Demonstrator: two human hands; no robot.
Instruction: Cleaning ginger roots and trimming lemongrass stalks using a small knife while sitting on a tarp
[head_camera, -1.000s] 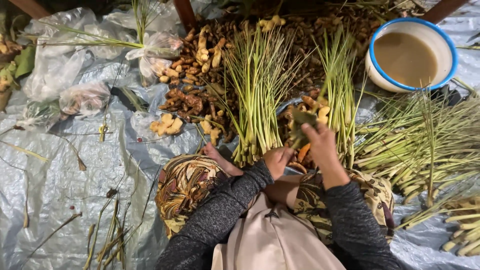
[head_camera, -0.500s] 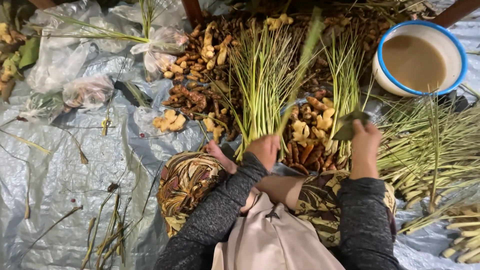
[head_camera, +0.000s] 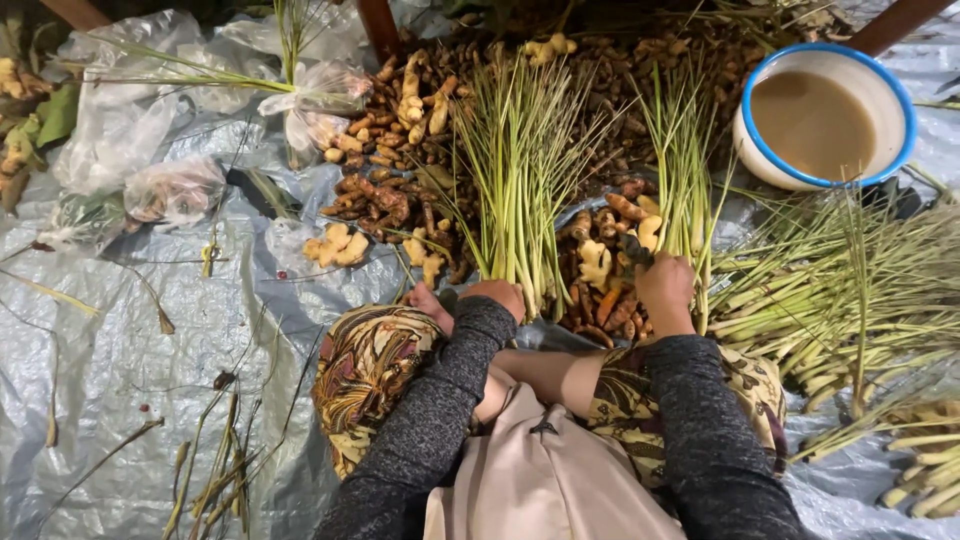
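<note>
Overhead view of a seated person sorting lemongrass on a grey plastic tarp (head_camera: 120, 330). The left hand (head_camera: 497, 296) is closed around the base of an upright bundle of lemongrass stalks (head_camera: 520, 170), its tops fanning away from the person; the right hand (head_camera: 664, 285) is closed on a dark object — what it is cannot be told — at the foot of a second, thinner standing bundle (head_camera: 683, 160). Between and behind the two bundles lies a heap of ginger and turmeric roots (head_camera: 400, 190). To the person's right a large pile of loose stalks (head_camera: 850, 280) lies flat and ungathered, so by appearance only a small part of the lemongrass has been bundled — most is left to do. A white basin with a blue rim (head_camera: 825, 115), holding cloudy brown water, sits at the far right; clear plastic bags (head_camera: 150, 170) lie at the far left.
</note>
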